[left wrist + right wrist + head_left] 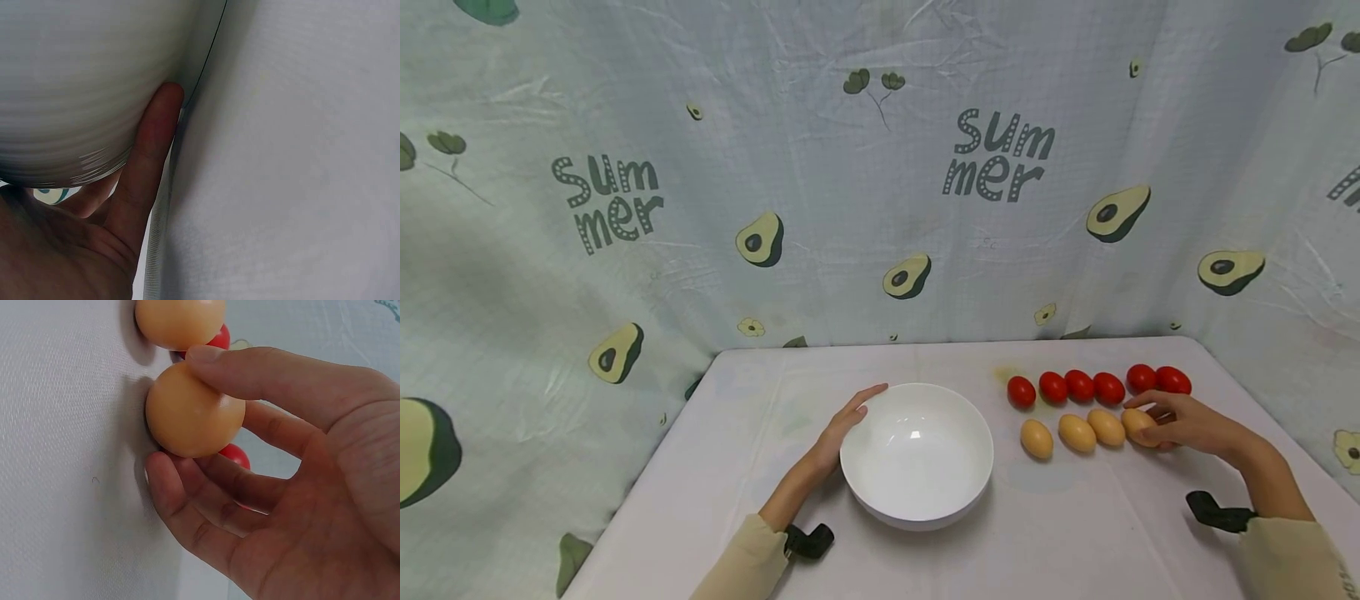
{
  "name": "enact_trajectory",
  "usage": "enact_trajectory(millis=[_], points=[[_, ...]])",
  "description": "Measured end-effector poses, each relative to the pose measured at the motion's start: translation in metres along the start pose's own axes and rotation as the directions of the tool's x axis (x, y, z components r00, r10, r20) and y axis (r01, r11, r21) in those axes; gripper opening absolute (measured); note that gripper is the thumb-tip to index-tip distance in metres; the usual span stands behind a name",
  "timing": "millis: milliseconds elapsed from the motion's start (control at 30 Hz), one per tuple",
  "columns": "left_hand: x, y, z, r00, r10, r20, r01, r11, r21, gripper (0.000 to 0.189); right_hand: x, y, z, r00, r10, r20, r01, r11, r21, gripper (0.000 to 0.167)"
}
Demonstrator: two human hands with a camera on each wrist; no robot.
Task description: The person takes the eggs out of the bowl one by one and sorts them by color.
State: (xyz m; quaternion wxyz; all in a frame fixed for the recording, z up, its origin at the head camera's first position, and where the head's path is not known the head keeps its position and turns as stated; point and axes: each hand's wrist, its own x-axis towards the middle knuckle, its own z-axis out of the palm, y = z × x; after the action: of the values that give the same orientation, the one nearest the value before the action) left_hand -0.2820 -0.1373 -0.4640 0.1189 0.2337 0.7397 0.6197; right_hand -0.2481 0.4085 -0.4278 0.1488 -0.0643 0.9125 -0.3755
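Observation:
A white bowl (917, 454) stands mid-table. My left hand (844, 425) rests against its left rim with fingers straight; in the left wrist view a finger (152, 137) lies along the bowl's outer wall (75, 81). To the right lies a row of brown eggs (1078, 433), with a row of red tomatoes (1079, 386) behind it. My right hand (1180, 419) curls thumb and fingers round the rightmost egg (1137, 423). The right wrist view shows that egg (192, 414) pinched between thumb and fingers (181, 500), still on the cloth, another egg (178, 322) beyond it.
The table (1075, 533) wears a white cloth. An avocado-print curtain (880, 167) hangs close behind and wraps both sides. Two tomatoes (1171, 380) sit just behind my right hand. Table edges lie at far left and right.

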Motion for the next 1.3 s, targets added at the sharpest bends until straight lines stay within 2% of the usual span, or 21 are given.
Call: enact_trajectory(millis=[367,667,900,1133,1300], points=[[0.0000,0.0005,0.0000,1.000,0.000,0.002,0.000,1.000,-0.001,0.056,-0.0021,-0.0042,-0.0018,1.000,0.011,0.026,-0.011,1.000,-0.012,0.067],[0.0013,-0.0016,-0.0015,1.000,0.000,0.003,0.000,1.000,-0.010,0.055,-0.0029,-0.0056,-0.0026,0.999,-0.008,0.038,0.009,1.000,-0.016,0.067],[0.0017,-0.0021,-0.0015,1.000,-0.005,0.002,0.005,1.000,-0.003,0.055,-0.0030,-0.0068,-0.0034,0.999,0.006,0.054,-0.006,1.000,-0.008,0.068],[0.0016,-0.0015,-0.0015,1.000,-0.008,0.001,0.008,1.000,0.001,0.055,-0.0054,-0.0076,-0.0067,0.995,-0.045,0.088,0.046,0.999,-0.010,0.067],[0.0007,-0.0017,-0.0016,1.000,-0.003,0.004,0.002,1.000,0.011,0.055,-0.0072,-0.0088,-0.0060,0.995,-0.042,0.093,0.042,0.999,-0.001,0.073]])
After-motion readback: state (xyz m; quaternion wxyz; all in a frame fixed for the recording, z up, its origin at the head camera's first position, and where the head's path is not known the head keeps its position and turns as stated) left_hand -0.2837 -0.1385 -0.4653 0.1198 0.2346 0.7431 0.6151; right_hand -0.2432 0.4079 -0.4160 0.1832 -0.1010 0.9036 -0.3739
